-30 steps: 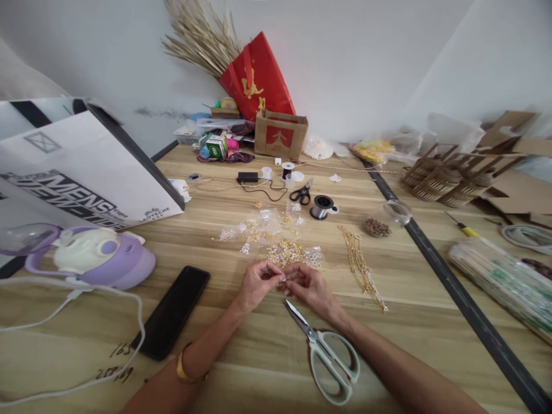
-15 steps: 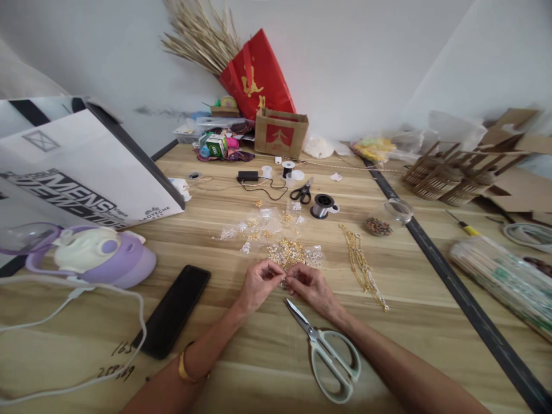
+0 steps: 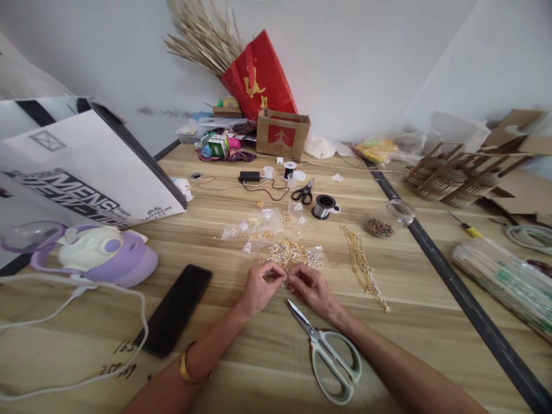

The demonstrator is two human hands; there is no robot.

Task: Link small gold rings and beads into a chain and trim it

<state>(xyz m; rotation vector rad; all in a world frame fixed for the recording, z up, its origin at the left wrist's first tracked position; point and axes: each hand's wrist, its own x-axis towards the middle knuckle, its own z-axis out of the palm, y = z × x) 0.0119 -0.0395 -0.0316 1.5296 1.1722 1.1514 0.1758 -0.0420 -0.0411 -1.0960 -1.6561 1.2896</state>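
Note:
My left hand (image 3: 260, 288) and my right hand (image 3: 311, 288) meet fingertip to fingertip just in front of a pile of gold and silver beads (image 3: 288, 252). Each is closed in a pinch, thumb against forefinger. Whatever lies between the fingertips is too small to make out. Close below my right hand lie scissors with pale green handles (image 3: 330, 362), blades pointing up toward the hands. Gold and silver chains (image 3: 361, 267) are stretched out to the right. Small clear bags of findings (image 3: 259, 221) are spread behind the pile.
A black phone (image 3: 176, 310) and a purple-white cup (image 3: 112, 256) with a white cable are at left. Behind the beads stand a wire spool (image 3: 324, 207) and black-handled scissors (image 3: 303, 192). A jar of beads (image 3: 380, 226) lies right, beside a black strip (image 3: 448, 282) across the table.
My fingertips stay together above the beads, with only a slight shift of the fingers. The whole view has moved a few pixels; the things on the table lie as before.

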